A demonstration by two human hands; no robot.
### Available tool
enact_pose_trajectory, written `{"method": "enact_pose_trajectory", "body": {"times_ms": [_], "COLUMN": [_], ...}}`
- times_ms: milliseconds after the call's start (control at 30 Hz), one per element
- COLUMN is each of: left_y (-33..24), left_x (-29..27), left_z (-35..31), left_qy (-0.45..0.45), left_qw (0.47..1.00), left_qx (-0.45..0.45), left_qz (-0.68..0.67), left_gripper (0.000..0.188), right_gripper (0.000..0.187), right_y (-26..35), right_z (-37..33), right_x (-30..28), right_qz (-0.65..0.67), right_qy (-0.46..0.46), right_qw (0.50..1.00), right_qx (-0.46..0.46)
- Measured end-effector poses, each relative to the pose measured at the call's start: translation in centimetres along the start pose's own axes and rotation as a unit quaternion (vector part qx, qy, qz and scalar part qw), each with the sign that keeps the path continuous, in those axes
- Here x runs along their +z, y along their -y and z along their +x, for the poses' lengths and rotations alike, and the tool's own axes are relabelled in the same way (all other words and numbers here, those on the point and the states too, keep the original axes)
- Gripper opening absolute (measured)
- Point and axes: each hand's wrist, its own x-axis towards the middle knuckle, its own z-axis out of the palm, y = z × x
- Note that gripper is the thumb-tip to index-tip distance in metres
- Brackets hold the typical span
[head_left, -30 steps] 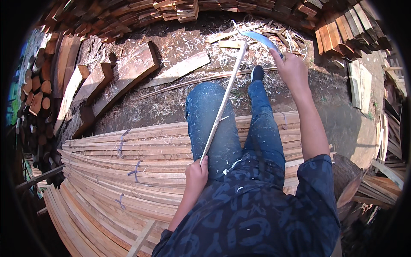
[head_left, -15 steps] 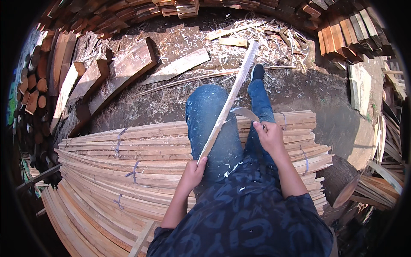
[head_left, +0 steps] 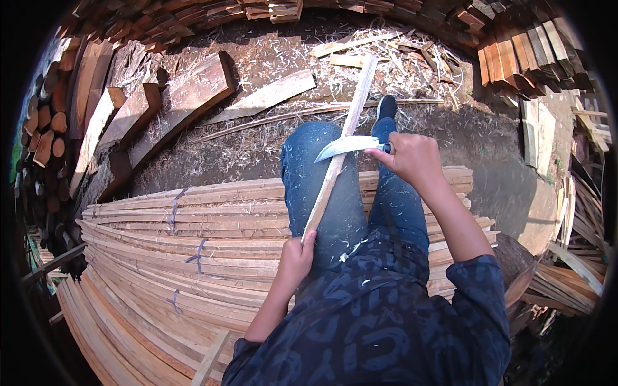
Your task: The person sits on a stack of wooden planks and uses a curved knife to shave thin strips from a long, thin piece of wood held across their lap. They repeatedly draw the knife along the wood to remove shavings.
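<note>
My left hand (head_left: 297, 258) is closed around the near end of a long, narrow wooden stick (head_left: 335, 168). The stick slants away from me across my thigh, its far end pointing up toward the wood shavings. In my right hand (head_left: 412, 157) is a knife with a curved, broad blade (head_left: 349, 147) and a dark handle. The blade lies across the stick at about its middle, its tip reaching past the stick's left side. Small shavings cling to my jeans (head_left: 315, 145) and shirt.
Bundles of thin wooden strips (head_left: 251, 225), tied with purplish cord, lie beneath and beside me. Thick timber pieces (head_left: 187, 100) rest at the far left, near stacked logs (head_left: 48, 138). Shavings (head_left: 412, 64) litter the ground ahead. Boards (head_left: 515, 55) are stacked at the far right; a log (head_left: 515, 257) lies at right.
My right hand has moved up and away from me, bringing the knife blade farther along and over the stick. The stick's far end has shifted slightly left.
</note>
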Motion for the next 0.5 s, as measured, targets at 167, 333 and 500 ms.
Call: {"method": "enact_pose_trajectory", "body": {"times_ms": [167,333,500], "left_y": [-0.3,0.5,0.3], "left_x": [-0.2,0.2,-0.3], "left_z": [-0.1,0.1,-0.4], "left_qy": [0.004,0.003,-0.003], "left_qw": [1.000,1.000,1.000], "left_qx": [0.012,0.005,0.006], "left_qz": [-0.004,0.003,0.020], "left_gripper": [0.059,0.058,0.055], "right_gripper": [0.065,0.071,0.071], "right_y": [-3.2,-5.1,-11.9], "right_z": [3.2,5.1,5.2], "right_x": [-1.3,-1.5,-5.2], "right_qz": [-0.016,0.048,0.082], "right_qy": [-0.037,-0.078,-0.087], "right_qw": [0.992,0.970,0.917], "right_qx": [0.118,0.226,0.380]}}
